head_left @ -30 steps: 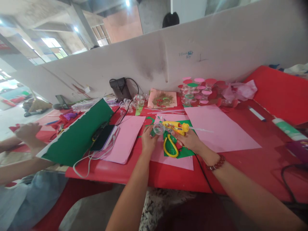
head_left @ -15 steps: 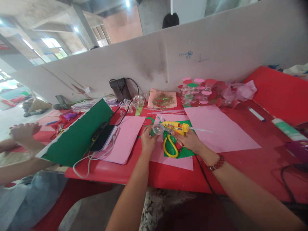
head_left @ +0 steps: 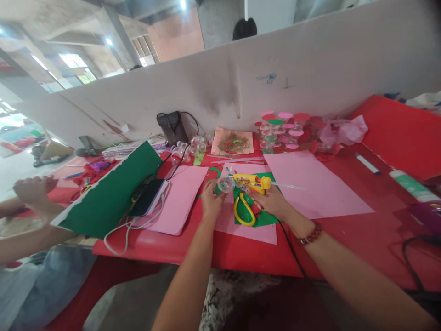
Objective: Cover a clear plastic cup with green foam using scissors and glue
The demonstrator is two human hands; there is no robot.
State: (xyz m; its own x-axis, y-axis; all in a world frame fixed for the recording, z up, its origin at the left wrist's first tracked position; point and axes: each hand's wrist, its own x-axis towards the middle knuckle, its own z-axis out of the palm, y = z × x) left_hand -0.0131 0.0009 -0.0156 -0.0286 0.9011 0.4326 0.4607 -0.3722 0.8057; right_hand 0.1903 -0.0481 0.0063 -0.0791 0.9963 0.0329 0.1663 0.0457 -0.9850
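My left hand (head_left: pixel 211 200) is closed round a small clear plastic cup (head_left: pixel 226 184), held just above the red table (head_left: pixel 241 253). My right hand (head_left: pixel 272 200) grips a yellow glue gun (head_left: pixel 253 181) whose nozzle points left at the cup, almost touching it. Yellow-handled scissors (head_left: pixel 244 210) lie on a green sheet (head_left: pixel 263 216) between my hands. A clear glue stick (head_left: pixel 287 185) sticks out of the gun's back, over a big pink sheet (head_left: pixel 317 184). A red bead bracelet (head_left: pixel 309 235) is on my right wrist.
Pink sheets (head_left: pixel 179 197), a green board (head_left: pixel 113 193) and a phone with a white cable (head_left: pixel 148 197) lie to the left. Capped clear cups (head_left: pixel 282 128) and loose cups (head_left: pixel 189 149) stand by the grey partition. Another person's arms (head_left: pixel 31 197) are at far left.
My hands, the cup and the glue gun stay nearly still. The other person's hands at far left shift slightly.
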